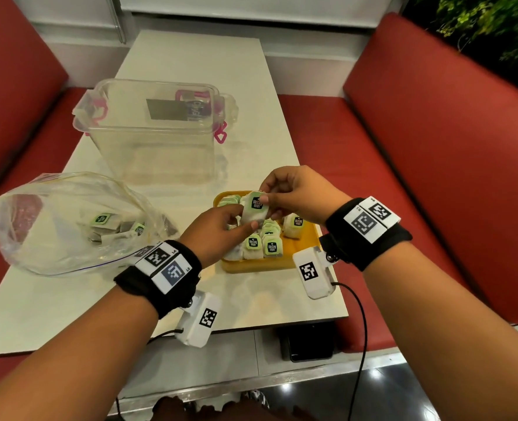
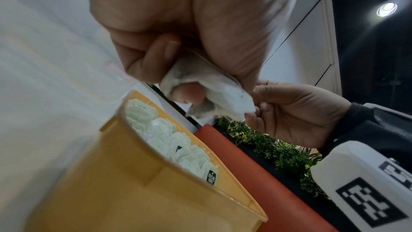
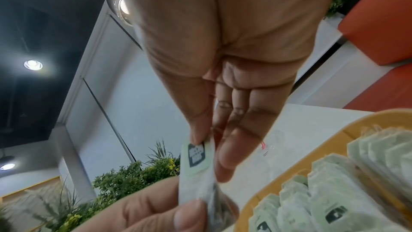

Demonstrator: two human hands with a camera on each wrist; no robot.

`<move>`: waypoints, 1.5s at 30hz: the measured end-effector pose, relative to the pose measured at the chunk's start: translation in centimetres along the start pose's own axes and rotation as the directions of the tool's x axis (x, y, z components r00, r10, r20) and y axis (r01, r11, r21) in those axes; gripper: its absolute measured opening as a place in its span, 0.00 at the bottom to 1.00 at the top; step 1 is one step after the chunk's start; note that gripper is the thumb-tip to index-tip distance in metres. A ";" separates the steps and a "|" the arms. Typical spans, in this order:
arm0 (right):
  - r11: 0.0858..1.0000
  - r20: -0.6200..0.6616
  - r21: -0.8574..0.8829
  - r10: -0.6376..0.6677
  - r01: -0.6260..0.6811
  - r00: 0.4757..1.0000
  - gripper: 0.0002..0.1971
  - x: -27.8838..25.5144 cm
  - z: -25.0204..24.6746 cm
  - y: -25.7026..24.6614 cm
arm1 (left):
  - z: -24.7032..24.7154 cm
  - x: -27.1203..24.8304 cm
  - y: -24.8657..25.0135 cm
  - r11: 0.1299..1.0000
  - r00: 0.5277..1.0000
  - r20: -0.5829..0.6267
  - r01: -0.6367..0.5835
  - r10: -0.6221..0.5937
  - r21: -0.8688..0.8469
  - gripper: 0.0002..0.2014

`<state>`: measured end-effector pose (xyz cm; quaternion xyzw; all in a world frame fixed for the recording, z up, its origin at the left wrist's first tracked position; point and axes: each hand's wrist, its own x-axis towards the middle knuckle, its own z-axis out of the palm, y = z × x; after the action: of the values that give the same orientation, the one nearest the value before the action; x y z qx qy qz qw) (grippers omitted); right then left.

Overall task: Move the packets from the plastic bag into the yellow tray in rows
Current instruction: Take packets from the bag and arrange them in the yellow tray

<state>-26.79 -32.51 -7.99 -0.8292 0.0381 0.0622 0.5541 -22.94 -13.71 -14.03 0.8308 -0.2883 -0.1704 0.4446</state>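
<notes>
Both hands, the left hand (image 1: 218, 226) and right hand (image 1: 294, 196), pinched one packet (image 1: 254, 209) above the yellow tray (image 1: 251, 265), whose right side (image 1: 307, 238) had bare room, near the plastic bag (image 1: 69, 220).

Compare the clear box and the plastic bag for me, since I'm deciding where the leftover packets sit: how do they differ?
The clear box is rigid and stands upright; the plastic bag is soft, crumpled and slumped on its side. The box appears to hold no packets; the bag has several packets inside. The box has pink clips; the bag has none. Both are see-through and rest on the table.
</notes>
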 end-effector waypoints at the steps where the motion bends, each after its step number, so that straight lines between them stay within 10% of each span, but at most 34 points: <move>1: 1.000 0.004 -0.002 0.007 -0.007 1.000 0.03 -0.1 -0.3 0.1 | 0.1 0.1 0.0 1.000 1.000 -0.004 -0.005 0.005 0.001 0.20; 13: 0.876 -0.168 -0.459 0.080 -0.150 0.982 0.04 -1.0 -4.7 3.8 | 0.7 1.0 -0.8 0.998 0.997 -0.063 0.053 -0.052 0.026 0.11; 32: 0.647 -0.227 -0.688 0.236 -0.327 0.945 0.04 0.9 -3.8 6.3 | 0.7 -0.2 -1.5 0.986 0.985 -0.114 0.112 -0.126 -0.128 0.14; 40: 0.675 -0.248 -0.694 0.103 -0.251 0.963 0.07 0.7 -3.5 4.3 | 0.5 -0.4 -1.6 0.979 0.984 -0.094 0.133 -0.149 -0.156 0.22; 45: 0.789 -0.046 -0.613 0.008 -0.035 0.999 0.10 -0.1 -0.5 0.7 | 0.5 -0.2 -0.9 0.969 0.979 -0.116 0.145 -0.170 -0.202 0.21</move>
<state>-26.96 -33.28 -8.42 -0.9648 0.0365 0.0603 0.2534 -23.06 -13.54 -15.10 0.8136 -0.1733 -0.1768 0.5261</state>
